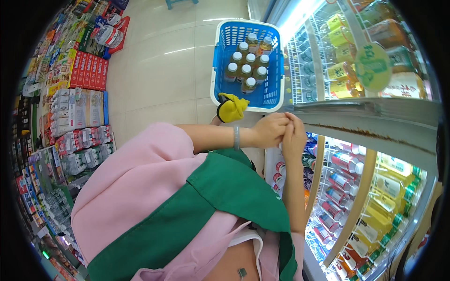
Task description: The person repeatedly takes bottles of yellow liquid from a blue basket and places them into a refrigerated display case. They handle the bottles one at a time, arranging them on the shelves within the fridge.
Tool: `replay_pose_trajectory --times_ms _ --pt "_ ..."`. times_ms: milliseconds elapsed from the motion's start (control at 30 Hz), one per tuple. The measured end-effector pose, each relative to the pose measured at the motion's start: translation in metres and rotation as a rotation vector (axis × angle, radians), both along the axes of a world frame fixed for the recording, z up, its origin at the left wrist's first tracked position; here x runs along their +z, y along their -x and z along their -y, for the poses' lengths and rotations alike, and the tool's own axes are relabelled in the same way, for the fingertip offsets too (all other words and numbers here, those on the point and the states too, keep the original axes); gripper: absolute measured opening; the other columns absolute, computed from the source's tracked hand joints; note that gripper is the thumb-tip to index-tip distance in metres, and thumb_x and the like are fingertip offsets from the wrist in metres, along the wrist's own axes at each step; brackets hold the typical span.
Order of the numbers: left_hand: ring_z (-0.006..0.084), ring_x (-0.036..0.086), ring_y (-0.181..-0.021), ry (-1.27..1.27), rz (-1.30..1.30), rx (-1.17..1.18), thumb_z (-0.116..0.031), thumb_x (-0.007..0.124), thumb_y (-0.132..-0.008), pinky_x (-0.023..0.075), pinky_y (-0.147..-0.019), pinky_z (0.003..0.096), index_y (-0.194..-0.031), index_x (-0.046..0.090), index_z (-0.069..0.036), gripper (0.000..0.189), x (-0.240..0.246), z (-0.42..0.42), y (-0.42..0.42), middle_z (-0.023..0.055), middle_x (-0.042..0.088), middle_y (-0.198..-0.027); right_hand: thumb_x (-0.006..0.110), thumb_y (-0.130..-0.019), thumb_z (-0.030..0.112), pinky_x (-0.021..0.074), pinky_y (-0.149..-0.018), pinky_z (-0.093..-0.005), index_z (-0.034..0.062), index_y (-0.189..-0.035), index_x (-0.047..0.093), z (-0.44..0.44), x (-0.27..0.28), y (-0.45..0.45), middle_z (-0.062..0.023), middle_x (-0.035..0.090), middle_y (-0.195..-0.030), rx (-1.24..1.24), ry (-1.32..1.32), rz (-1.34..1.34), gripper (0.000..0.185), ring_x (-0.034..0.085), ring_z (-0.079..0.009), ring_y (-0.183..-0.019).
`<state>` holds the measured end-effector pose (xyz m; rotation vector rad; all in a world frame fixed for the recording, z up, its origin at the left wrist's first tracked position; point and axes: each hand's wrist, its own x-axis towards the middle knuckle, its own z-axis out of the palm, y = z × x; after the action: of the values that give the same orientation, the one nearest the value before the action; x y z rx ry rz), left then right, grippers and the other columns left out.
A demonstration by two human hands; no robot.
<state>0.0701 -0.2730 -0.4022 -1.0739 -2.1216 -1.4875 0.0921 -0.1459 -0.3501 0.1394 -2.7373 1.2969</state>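
My left hand (270, 130), with a bracelet on its wrist, meets my right hand (294, 135) in front of the cooler's frame. The fingers of both hands touch and overlap; whether something small is between them cannot be told. Just beyond them on the floor stands a blue plastic shopping basket with a white rim (212, 84). Several capped drink bottles (250, 83) stand upright in the basket. At its near left corner lies a yellow cloth (232, 109) with a dark edge, partly over the rim.
On the right are the lit drinks cooler's upper shelves with bottles (339, 72), its grey metal frame with a rusty seam (365, 117), and lower racks of bottles (339, 181). Packed store shelves with red boxes (88, 70) line the left. A blue stool (182, 2) stands at the top.
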Motion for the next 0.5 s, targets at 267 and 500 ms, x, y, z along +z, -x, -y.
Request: replay_pose_trajectory --times_ms 267,500 --pt "0.0355 0.058 -0.096 0.099 0.531 0.208 -0.007 0.064 -0.081 0.0472 -0.082 0.043 -0.098 0.064 -0.001 0.018 -0.094 0.055 0.033 0.015 0.063 -0.101 0.049 -0.098 0.02 0.051 -0.084 -0.0384 0.0009 -0.112 0.065 0.051 -0.111 0.064 -0.0199 0.068 -0.106 0.057 0.088 0.322 0.028 0.066 -0.0329 -0.096" --pt "0.0376 0.052 -0.119 0.271 0.873 0.446 -0.011 0.069 -0.081 0.0419 -0.103 0.0417 -0.129 0.052 0.0 0.052 -0.147 0.082 0.085 0.0216 0.052 -0.129 0.059 -0.094 0.022 0.0491 -0.094 -0.0418 -0.0027 -0.133 0.05 0.071 -0.185 0.098 -0.0261 0.06 -0.124 0.037 0.021 0.48 0.048 0.062 -0.038 -0.11"
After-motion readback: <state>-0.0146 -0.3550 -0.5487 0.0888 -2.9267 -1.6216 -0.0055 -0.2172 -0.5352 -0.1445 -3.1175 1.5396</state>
